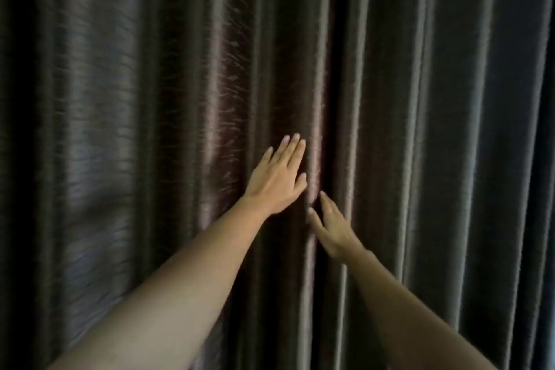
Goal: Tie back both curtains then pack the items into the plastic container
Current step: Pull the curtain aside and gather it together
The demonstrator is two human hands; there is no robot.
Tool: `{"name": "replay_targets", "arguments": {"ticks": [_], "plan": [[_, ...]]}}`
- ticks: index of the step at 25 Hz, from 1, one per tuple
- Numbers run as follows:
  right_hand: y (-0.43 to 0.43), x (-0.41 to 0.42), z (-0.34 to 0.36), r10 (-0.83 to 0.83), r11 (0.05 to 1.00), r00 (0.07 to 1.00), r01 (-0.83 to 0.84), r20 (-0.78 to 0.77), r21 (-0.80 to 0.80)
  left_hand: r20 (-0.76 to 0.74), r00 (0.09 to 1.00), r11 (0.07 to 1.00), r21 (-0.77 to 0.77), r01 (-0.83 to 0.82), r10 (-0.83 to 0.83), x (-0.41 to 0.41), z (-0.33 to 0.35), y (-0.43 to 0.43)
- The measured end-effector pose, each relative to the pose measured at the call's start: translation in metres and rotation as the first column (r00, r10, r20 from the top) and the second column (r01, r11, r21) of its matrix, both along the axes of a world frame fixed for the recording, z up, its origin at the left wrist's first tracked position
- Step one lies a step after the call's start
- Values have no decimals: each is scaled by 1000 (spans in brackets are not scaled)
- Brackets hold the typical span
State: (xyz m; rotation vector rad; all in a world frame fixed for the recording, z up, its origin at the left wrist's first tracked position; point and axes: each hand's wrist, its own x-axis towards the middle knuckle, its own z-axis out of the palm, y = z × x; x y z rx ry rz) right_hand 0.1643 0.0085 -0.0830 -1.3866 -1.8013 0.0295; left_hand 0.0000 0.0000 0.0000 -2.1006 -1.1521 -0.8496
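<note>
Dark, glossy, pleated curtains (150, 129), both closed.

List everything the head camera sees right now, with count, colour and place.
left curtain: one, dark brown with a sheen, hanging closed, fills the left of the view
right curtain: one, dark grey-brown, hanging closed, fills the right, meets the left curtain at a dark seam in the middle
left hand: one, fingers straight, flat against the left curtain beside the seam
right hand: one, fingers straight, at the seam, lower than the left hand
forearms: two, bare, reaching in from the bottom edge
</note>
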Motion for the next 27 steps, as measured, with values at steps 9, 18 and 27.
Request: {"name": "replay_targets", "arguments": {"ticks": [9, 18, 27], "plan": [[70, -56, -8, 357, 933, 931, -353, -76, 70, -190, 887, 877, 336, -343, 420, 12, 87, 68], [70, -228, 16, 567, 818, 815, -540, -118, 200, -16, 771, 654, 542, -528, 636, -159, 119, 52], [38, -436, 44, 693, 721, 689, -665, -212, 195, 160, 790, 659, 468, -588, 592, -360, 150, 5]]}}
